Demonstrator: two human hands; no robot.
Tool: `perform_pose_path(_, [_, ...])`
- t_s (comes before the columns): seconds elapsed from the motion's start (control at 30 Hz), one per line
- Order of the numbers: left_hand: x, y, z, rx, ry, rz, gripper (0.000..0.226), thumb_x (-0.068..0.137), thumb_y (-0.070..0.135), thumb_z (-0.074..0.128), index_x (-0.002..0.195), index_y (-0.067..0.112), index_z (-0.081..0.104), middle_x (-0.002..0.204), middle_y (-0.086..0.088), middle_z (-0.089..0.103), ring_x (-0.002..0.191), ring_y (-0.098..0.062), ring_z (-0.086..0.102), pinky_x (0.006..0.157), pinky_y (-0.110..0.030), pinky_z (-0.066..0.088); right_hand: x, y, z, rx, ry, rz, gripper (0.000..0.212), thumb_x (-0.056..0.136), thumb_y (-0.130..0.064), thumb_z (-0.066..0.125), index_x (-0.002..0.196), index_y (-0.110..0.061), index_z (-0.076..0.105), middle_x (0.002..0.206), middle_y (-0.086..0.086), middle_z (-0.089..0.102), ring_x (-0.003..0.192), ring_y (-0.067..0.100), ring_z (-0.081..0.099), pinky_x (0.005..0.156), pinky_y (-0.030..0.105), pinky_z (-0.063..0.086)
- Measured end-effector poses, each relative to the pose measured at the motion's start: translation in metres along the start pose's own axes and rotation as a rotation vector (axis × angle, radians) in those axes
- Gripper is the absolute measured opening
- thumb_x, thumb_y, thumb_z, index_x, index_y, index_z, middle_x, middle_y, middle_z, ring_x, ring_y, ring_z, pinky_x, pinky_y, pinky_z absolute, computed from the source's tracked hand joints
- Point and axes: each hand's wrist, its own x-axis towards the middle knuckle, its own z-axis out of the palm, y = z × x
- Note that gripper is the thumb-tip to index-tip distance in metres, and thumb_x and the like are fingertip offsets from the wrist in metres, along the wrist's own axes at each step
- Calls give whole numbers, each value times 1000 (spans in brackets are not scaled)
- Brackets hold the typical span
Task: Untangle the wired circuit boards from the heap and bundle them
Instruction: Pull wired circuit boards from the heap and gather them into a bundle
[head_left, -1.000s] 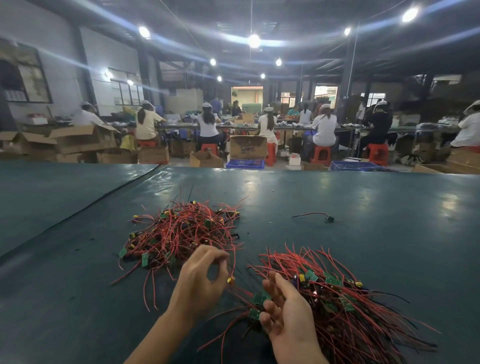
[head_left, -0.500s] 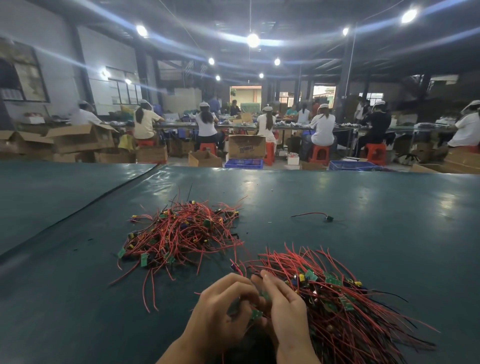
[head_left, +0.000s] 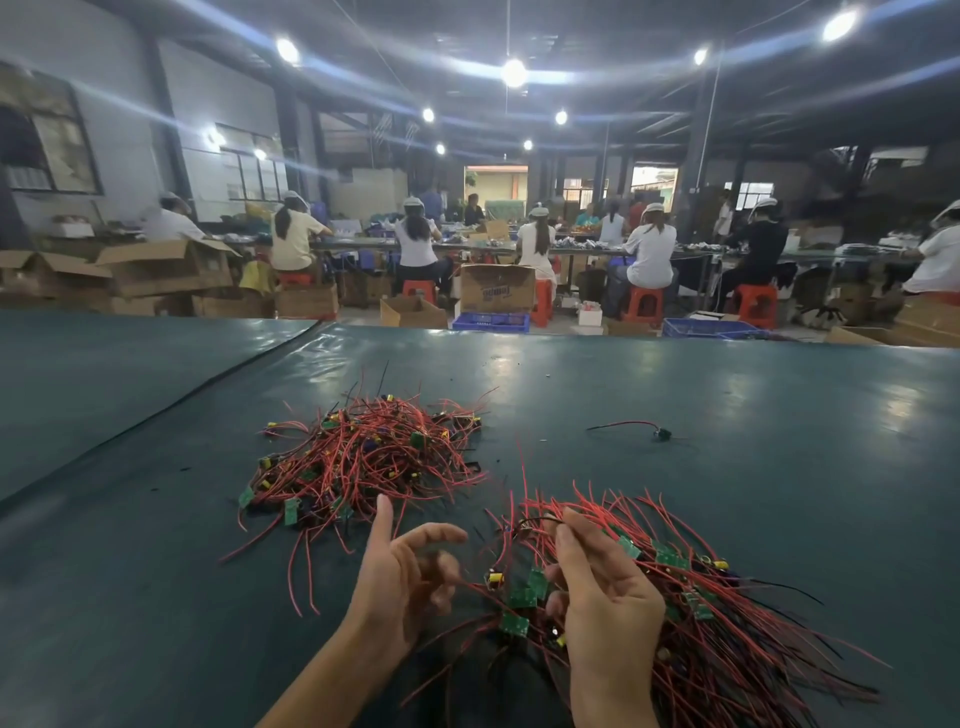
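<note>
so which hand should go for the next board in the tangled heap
Left. The left hand looks free and lies nearest the tangled heap; the right hand is busy, fingers curled round wires of the bundle.

Round white ceiling lamps (head_left: 513, 71) flare into bluish streaks across a dim hall. Their glare sheens the dark green tabletop (head_left: 727, 395); edges bow outward.
</note>
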Motion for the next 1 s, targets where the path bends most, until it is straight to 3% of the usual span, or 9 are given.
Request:
perform_pose_path(0.07, [0,4,-6,-133,-117,-168,91,77,80,25,101,4,69,52,-10,45,40,-20,40,41,-25,35,-1,-1,1,24,-1,-5,19,83,-1,70,86,-18,78,63,6,70,48,7,56,40,18,44])
perform_pose_path(0.2, [-5,7,-9,149,-272,-266,77,83,76,27,124,20,59,60,-12,57,60,-29,63,49,-25,45,-1,-5,2,80,-28,2,21,82,-1,69,81,-19,80,62,6,69,47,6,54,38,18,43])
perform_pose_path(0.27, [-6,3,-1,266,-265,-254,67,88,70,29,118,23,65,55,-8,54,65,-31,68,52,-27,51,-3,-6,4,75,-102,17,23,81,0,68,80,-20,80,60,7,67,45,7,53,38,18,42])
perform_pose_path(0.37, [-6,-6,8,300,-229,-136,53,98,49,33,99,14,72,44,-2,52,48,-22,65,45,-25,50,-8,-5,5,9,-244,33,25,82,1,67,81,-21,80,53,9,62,41,11,48,37,19,40])
perform_pose_path(0.47, [-4,-6,12,236,-142,40,47,81,49,55,71,4,59,40,-7,45,33,-18,51,37,-22,40,-13,-4,6,-88,-356,5,27,85,1,67,84,-23,79,53,8,60,41,12,47,40,20,40])
perform_pose_path(0.63, [4,-1,2,214,-26,161,43,72,51,63,68,8,61,48,0,42,40,-13,41,43,-23,35,-13,-7,5,-101,-394,-2,19,84,0,68,93,-14,76,58,9,63,42,14,49,39,22,41])
perform_pose_path(0.73, [6,2,2,211,76,212,34,77,43,58,76,13,75,61,-6,60,56,-16,55,56,-27,46,-12,-11,4,-86,-450,41,26,81,-18,66,105,-8,69,69,13,71,47,15,54,38,21,41])
perform_pose_path(0.83, [7,6,-2,51,133,233,30,76,37,59,87,11,70,84,-9,73,73,-19,64,68,-31,47,-10,-12,4,-79,-476,76,37,82,-33,55,106,-7,66,79,16,74,51,13,57,39,20,41])
perform_pose_path(1.0, [3,18,-6,-311,71,131,26,77,36,63,81,10,65,72,-4,68,56,-12,61,52,-23,51,-7,-6,1,-108,-378,58,34,84,-34,55,98,-8,71,78,13,72,53,13,56,41,21,41])
